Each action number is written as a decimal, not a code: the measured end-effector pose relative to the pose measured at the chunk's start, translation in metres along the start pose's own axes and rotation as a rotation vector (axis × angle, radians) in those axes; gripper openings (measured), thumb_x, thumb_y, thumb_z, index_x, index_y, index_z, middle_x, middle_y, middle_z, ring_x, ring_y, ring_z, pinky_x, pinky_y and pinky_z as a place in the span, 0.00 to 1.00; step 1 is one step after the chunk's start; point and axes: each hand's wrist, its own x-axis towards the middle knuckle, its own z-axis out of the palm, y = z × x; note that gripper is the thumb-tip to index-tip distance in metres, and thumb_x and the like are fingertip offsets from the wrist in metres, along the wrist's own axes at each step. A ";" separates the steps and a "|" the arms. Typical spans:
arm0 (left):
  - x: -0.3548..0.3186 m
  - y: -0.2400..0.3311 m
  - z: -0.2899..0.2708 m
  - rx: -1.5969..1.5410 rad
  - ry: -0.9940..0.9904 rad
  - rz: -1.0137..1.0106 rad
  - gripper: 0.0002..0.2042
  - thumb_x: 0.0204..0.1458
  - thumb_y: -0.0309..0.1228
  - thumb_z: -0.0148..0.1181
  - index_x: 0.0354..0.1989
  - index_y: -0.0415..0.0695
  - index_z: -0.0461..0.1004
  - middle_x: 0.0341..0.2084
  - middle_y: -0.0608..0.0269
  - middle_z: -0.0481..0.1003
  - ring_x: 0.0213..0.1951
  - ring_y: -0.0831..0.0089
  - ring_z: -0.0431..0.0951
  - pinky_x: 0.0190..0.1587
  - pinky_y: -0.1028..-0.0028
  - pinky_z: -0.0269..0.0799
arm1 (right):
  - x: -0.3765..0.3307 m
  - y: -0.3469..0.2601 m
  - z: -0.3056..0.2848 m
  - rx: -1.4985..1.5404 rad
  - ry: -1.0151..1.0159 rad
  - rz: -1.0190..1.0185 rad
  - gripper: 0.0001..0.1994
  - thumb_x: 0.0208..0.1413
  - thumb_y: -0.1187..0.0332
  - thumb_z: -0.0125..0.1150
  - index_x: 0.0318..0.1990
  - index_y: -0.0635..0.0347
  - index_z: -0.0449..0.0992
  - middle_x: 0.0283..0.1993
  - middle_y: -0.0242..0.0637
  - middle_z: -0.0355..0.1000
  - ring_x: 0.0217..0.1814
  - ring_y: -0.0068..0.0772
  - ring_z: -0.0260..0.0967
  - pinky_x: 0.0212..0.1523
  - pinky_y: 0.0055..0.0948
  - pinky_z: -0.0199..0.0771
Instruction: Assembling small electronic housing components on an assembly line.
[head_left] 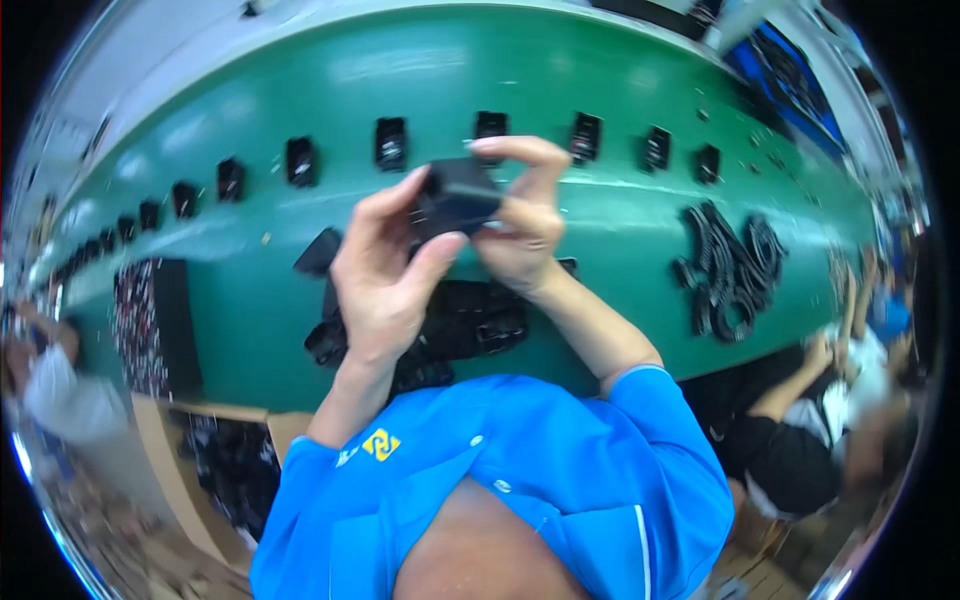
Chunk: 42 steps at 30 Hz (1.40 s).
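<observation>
One block (460,195), black, is sitting raised over the desk (620,250); the left hand (385,280) is closing partway, thumb and fingers gripping its left side; the right hand (525,225) is clasping the opposite side, one finger stretching out past the top. The work is seemingly running midway: a row of units (390,143) is standing across the desk, perhaps already dealt with; loose parts (500,325) are lying beneath the hands, apparently still remaining; whether the block itself is nearing completion is not showing. At least eleven units are showing, the farthest left ones blurring together; one coil pile (735,265) is resting at the right; one carton (160,455) is standing at lower left; the loose parts are overlapping too much for counting.
</observation>
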 end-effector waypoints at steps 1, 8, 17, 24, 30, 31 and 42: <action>0.000 0.004 -0.001 0.013 -0.027 0.031 0.27 0.49 0.14 0.65 0.60 0.35 0.66 0.56 0.50 0.71 0.56 0.62 0.73 0.62 0.66 0.67 | 0.002 -0.001 0.002 0.051 0.031 -0.003 0.13 0.34 0.72 0.73 0.33 0.49 0.85 0.57 0.35 0.70 0.58 0.37 0.56 0.61 0.38 0.56; 0.000 0.011 -0.005 0.023 0.154 -0.109 0.26 0.53 0.18 0.64 0.61 0.35 0.64 0.55 0.49 0.70 0.55 0.63 0.74 0.61 0.67 0.68 | 0.009 -0.013 -0.001 -0.143 -0.218 -0.039 0.13 0.37 0.69 0.72 0.33 0.53 0.78 0.61 0.35 0.67 0.62 0.38 0.57 0.63 0.40 0.55; -0.003 -0.001 -0.033 0.249 0.131 0.042 0.20 0.66 0.29 0.48 0.65 0.39 0.60 0.58 0.48 0.69 0.58 0.57 0.73 0.63 0.60 0.67 | 0.051 0.049 -0.110 -0.958 -0.206 -0.155 0.10 0.43 0.61 0.69 0.34 0.46 0.78 0.63 0.20 0.67 0.61 0.30 0.58 0.64 0.40 0.43; -0.035 -0.018 -0.156 0.472 0.646 -0.092 0.18 0.65 0.35 0.52 0.59 0.38 0.69 0.54 0.50 0.73 0.55 0.64 0.75 0.60 0.67 0.70 | 0.052 0.119 -0.391 -1.846 -0.624 0.523 0.09 0.50 0.68 0.62 0.40 0.47 0.80 0.57 0.23 0.67 0.61 0.37 0.58 0.66 0.48 0.51; -0.075 -0.071 -0.217 0.703 0.822 -0.118 0.15 0.66 0.31 0.50 0.57 0.37 0.70 0.49 0.51 0.76 0.49 0.65 0.78 0.55 0.69 0.73 | 0.027 0.158 -0.452 -1.940 -0.849 0.789 0.10 0.52 0.70 0.60 0.41 0.47 0.80 0.57 0.23 0.67 0.61 0.37 0.58 0.65 0.48 0.52; -0.075 -0.072 -0.213 0.755 0.794 -0.094 0.15 0.65 0.31 0.50 0.56 0.37 0.71 0.48 0.51 0.76 0.48 0.65 0.78 0.54 0.70 0.73 | 0.022 0.164 -0.459 -1.933 -0.855 0.775 0.09 0.51 0.70 0.60 0.40 0.47 0.80 0.57 0.22 0.67 0.60 0.37 0.58 0.65 0.49 0.51; -0.074 -0.074 -0.205 0.984 0.672 -0.042 0.13 0.65 0.29 0.50 0.52 0.38 0.75 0.44 0.55 0.79 0.45 0.69 0.79 0.49 0.74 0.73 | 0.032 0.167 -0.462 -1.902 -0.949 0.730 0.11 0.48 0.62 0.67 0.41 0.44 0.81 0.61 0.23 0.67 0.64 0.34 0.57 0.66 0.51 0.51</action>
